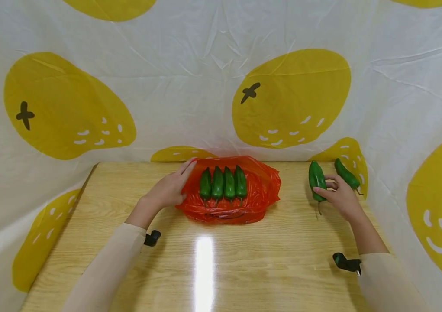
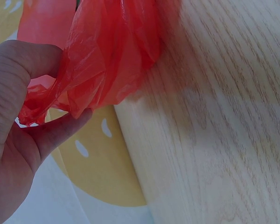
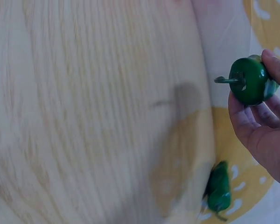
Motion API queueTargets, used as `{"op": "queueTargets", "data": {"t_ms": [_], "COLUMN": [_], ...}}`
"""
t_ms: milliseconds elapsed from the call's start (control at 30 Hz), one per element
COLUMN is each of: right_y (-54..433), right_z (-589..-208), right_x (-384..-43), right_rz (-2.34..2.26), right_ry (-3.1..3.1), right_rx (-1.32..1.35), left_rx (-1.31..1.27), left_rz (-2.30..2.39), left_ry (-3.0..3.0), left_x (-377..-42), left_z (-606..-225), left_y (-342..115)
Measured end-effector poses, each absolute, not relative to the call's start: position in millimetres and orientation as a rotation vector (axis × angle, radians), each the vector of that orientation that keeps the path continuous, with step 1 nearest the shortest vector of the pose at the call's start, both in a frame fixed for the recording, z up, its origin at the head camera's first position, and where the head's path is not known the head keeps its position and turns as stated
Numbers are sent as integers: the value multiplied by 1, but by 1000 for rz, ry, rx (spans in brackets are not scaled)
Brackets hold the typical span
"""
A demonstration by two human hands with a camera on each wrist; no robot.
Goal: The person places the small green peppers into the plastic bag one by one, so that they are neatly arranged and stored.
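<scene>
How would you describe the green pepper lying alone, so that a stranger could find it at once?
Start at the wooden table and go to its far right corner. There, just beyond the right hand, lies a slanted green pepper. It alone is neither held nor lying on the red bag.

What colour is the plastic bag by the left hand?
The plastic bag is bright red; the head view shows it best.
</scene>
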State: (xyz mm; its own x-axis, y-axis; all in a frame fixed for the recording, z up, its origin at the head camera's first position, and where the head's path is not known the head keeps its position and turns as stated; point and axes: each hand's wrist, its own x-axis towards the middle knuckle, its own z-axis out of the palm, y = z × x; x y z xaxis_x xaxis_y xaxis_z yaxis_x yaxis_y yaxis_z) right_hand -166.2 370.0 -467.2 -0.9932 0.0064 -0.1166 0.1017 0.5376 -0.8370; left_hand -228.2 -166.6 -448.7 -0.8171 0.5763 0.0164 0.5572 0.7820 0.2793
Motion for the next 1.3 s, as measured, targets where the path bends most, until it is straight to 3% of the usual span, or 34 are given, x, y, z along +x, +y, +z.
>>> {"op": "queueTargets", "data": {"t_ms": [600,1300], "right_y": [315,236], "right_z": [-412,-381], "right_x": [-168,-187], "right_rz": [-1271,-1132], "right_ry": [2783,2707], "right_rx": [-147,-501], "left_rx": [906,901], "left_rz": [436,421], "left_ry": [2889,2897], "left_x": [-228,-226], "left_z": [-447,-448], "left_y": [-168,-166]}}
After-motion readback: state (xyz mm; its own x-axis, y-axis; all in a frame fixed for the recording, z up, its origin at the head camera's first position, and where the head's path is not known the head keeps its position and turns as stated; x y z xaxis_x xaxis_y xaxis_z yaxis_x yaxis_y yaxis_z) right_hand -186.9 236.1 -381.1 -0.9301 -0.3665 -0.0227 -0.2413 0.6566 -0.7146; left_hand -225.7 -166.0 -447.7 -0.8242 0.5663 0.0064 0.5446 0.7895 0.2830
